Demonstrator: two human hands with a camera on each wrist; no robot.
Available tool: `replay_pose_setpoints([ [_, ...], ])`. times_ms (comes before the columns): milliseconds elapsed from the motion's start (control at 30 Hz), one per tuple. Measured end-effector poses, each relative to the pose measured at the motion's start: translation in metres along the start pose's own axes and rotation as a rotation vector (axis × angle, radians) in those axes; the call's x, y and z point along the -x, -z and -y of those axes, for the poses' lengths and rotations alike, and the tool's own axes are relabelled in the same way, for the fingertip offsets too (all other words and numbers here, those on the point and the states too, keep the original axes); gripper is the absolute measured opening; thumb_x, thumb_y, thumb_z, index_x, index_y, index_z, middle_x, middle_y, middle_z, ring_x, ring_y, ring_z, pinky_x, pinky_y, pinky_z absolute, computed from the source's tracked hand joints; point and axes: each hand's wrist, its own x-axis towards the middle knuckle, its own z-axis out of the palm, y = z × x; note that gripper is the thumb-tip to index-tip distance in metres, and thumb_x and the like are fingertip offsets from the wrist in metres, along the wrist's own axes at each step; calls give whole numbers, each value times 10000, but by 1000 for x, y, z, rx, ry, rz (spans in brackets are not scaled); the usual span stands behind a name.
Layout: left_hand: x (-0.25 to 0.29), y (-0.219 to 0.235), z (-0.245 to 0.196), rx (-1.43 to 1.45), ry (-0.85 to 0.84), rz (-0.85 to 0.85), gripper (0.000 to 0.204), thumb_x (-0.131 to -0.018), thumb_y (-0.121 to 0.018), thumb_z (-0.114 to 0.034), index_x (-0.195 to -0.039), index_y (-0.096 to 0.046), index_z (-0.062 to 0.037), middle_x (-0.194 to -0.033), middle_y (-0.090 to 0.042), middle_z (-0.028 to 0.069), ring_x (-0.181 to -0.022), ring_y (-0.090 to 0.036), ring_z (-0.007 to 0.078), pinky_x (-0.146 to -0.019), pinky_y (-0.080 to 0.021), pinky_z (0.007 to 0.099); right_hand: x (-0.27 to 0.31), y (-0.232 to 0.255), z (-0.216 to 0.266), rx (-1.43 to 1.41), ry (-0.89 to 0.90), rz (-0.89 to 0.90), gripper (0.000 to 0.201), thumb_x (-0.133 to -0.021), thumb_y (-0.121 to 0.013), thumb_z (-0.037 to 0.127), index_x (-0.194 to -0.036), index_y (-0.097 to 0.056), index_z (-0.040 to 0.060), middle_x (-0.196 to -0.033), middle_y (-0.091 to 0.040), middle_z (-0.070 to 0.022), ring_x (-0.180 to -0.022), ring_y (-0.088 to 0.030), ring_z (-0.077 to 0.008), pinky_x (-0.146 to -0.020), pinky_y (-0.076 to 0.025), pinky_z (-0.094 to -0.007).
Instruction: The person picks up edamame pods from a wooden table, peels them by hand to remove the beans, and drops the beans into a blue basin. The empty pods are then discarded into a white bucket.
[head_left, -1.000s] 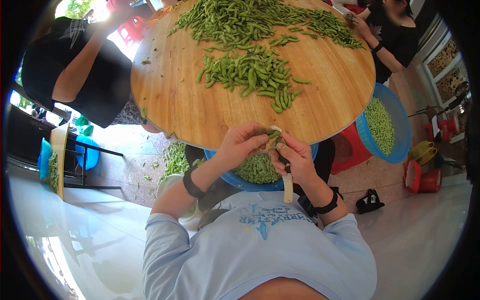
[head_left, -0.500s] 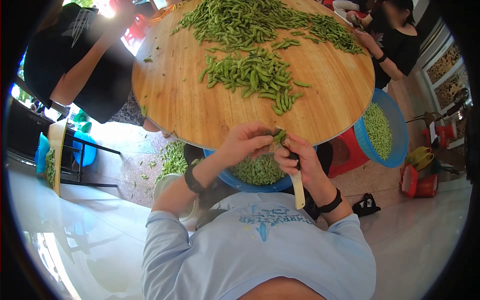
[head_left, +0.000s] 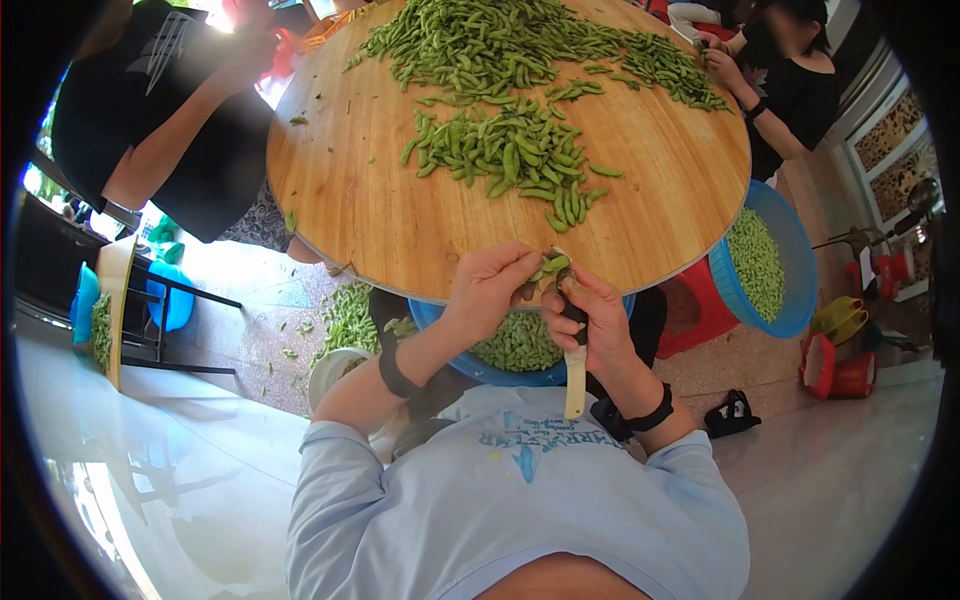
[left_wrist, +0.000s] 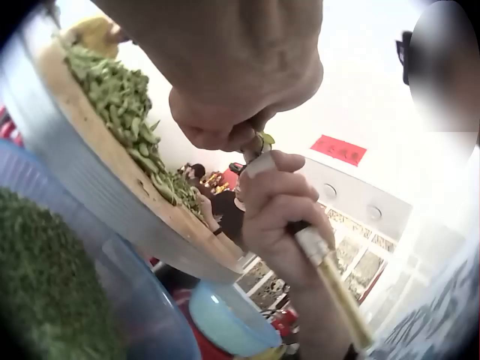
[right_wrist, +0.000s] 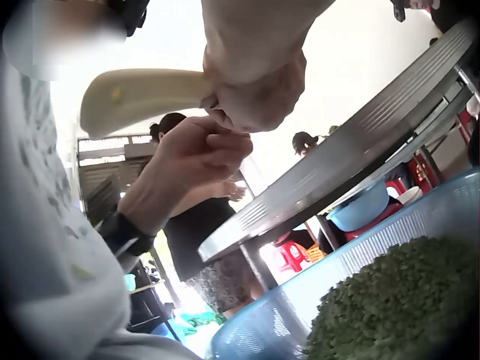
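Note:
A green soybean pod (head_left: 553,266) is pinched between the fingertips of my left hand (head_left: 490,285), just over the near edge of the table. Close against it, my right hand (head_left: 602,318) has its fingers curled round a cream-handled tool (head_left: 575,385). The handle points down toward my shirt; the tool's working end is hidden among my fingers. In the left wrist view the fingertips of both hands meet around the pod. Beneath them, a blue basin (head_left: 545,378) holds shelled green beans (head_left: 516,341).
Heaps of soybean pods (head_left: 505,150) lie on the round wooden table (head_left: 340,200). Another blue basin of beans (head_left: 722,283) stands at the right beside a red stool (head_left: 690,312). Pods (head_left: 348,315) litter the floor near a pale bucket (head_left: 335,372). Other people are at the table's sides.
My right hand and the tool swung slightly right, then back left beside the pod. The pod now shows a lighter green surface. My left hand stays nearly in place.

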Motion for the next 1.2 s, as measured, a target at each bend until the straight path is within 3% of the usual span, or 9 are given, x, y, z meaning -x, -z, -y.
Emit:
replay_pose_setpoints([
  [133,-3,8,6,221,245,161,199,-935,-546,-159,-967,-629,20,-674,-584,-6,-580,-515,44,-508,-416,208,-5,15,1,488,123,-59,314,-944,-485,92,-1242,-495,-9,-760,-575,-64,-530,-465,-90,-421,-375,-209],
  [200,-2,0,17,-260,-116,6,196,-929,-529,-115,-1022,-616,33,-680,-597,18,-598,-542,63,-534,-436,212,-7,18,-1,706,179,-79,343,-938,-496,81,-1265,-479,-21,-750,-579,-47,-534,-480,-91,-441,-395,-213],
  [367,5,-3,13,-558,-268,1,195,-900,-518,-59,-1053,-607,23,-733,-628,95,-647,-616,156,-577,-475,270,-13,17,-4,1389,638,-160,514,-790,-672,47,-1248,-461,-48,-853,-577,-75,-631,-544,-120,-555,-456,-239],
  [533,12,-5,9,-723,-409,-9,201,-844,-542,-44,-1023,-615,14,-728,-606,160,-658,-640,226,-587,-484,312,-10,9,0,1538,720,-121,545,-723,-683,0,-1217,-462,-57,-988,-534,-148,-710,-578,-187,-574,-476,-276],
  [667,17,-10,2,-676,-260,27,181,-813,-549,-48,-962,-630,17,-679,-580,164,-591,-583,185,-556,-460,306,-10,7,-8,1670,874,-118,516,-704,-637,-46,-1189,-465,-70,-1014,-512,-196,-747,-587,-297,-609,-496,-329],
  [933,31,4,7,-536,-52,76,211,-782,-545,-47,-961,-640,12,-617,-535,142,-552,-460,116,-519,-418,286,-7,18,-7,1648,714,76,317,-721,-580,-67,-1026,-502,-35,-898,-526,-205,-763,-566,-376,-637,-473,-393],
  [1033,41,14,-6,-627,15,227,226,-763,-542,-39,-958,-641,18,-634,-562,152,-539,-505,156,-525,-430,300,-6,21,-8,1664,684,78,257,-726,-588,-56,-966,-502,-24,-811,-526,-184,-711,-557,-368,-608,-462,-402],
  [1100,57,22,-13,-780,-155,206,176,-735,-544,-66,-866,-633,13,-718,-610,217,-680,-624,354,-601,-482,401,-3,17,-6,1670,655,63,239,-728,-600,-47,-944,-503,-21,-770,-524,-172,-682,-553,-361,-595,-456,-404],
  [1200,75,65,-22,-1097,-276,242,162,-730,-571,-72,-866,-625,-3,-753,-624,192,-749,-628,365,-638,-498,416,10,7,-4,1641,616,171,205,-736,-629,-20,-906,-515,-14,-712,-522,-157,-649,-549,-344,-581,-451,-409],
])
